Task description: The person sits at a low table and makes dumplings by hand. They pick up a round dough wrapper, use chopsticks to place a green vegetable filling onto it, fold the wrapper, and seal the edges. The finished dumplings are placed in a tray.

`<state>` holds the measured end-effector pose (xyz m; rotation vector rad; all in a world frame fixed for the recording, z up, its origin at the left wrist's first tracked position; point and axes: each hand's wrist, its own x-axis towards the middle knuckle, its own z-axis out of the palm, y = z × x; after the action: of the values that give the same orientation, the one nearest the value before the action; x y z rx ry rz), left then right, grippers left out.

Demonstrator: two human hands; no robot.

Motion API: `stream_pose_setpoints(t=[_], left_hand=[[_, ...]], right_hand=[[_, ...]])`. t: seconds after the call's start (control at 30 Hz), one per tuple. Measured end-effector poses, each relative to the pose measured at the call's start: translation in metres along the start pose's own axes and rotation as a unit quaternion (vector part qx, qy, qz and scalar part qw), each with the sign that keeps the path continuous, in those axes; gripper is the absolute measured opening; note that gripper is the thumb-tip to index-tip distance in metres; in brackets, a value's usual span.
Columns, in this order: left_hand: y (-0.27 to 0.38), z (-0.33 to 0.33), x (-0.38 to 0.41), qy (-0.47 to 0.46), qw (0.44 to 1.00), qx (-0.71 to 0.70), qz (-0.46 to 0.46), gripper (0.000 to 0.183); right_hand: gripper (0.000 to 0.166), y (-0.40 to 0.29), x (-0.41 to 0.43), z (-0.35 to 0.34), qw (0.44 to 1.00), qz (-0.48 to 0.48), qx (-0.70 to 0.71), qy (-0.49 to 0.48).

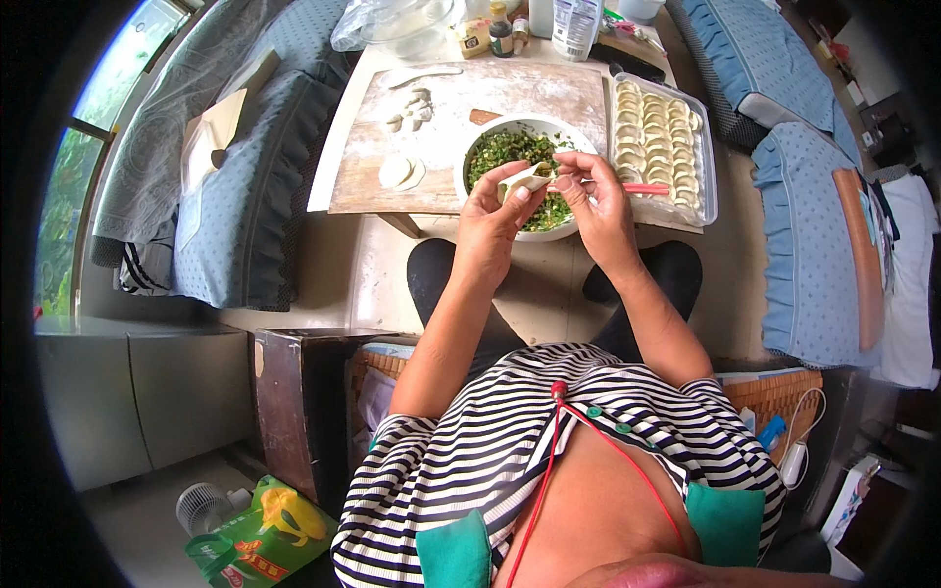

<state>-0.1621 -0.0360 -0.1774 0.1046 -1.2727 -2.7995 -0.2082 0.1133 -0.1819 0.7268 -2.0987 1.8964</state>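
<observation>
Above a white bowl (468, 158) of chopped green filling (500, 147), my left hand (489, 213) holds a dumpling wrapper (523, 181), partly folded around some filling. A pair of red chopsticks (648, 189) lies across my right hand (604, 209), held under the fingers and sticking out to the right. The right thumb and forefinger are at the wrapper's right edge; whether they touch it I cannot tell. Round flat wrappers (401, 173) lie stacked on the floured wooden board (441, 140), with several small dough pieces (413, 110) behind them. A clear plastic tray (711, 184) holds rows of folded dumplings (654, 140).
A wooden rolling pin end (484, 116) shows behind the bowl. Along the table's far side stand a sauce bottle (501, 33), a white pouch (577, 29) and a glass bowl (408, 33). Blue-covered seats (235, 220) flank the table. My knees (434, 268) are under its near edge.
</observation>
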Motion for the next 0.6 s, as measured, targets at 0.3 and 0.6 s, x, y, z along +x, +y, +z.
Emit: stream_pose_setpoints(t=[0.3,0.6], left_hand=[[-0.001,-0.003,-0.002,-0.013,1.000,0.004,0.010,0.034],[-0.005,-0.007,-0.001,-0.017,0.999,0.029,0.017,0.033]], right_hand=[[0.019,-0.019,-0.003,-0.002,0.989,-0.046,-0.140,-0.009],[0.019,-0.017,-0.005,-0.001,0.950,-0.167,-0.264,-0.020]])
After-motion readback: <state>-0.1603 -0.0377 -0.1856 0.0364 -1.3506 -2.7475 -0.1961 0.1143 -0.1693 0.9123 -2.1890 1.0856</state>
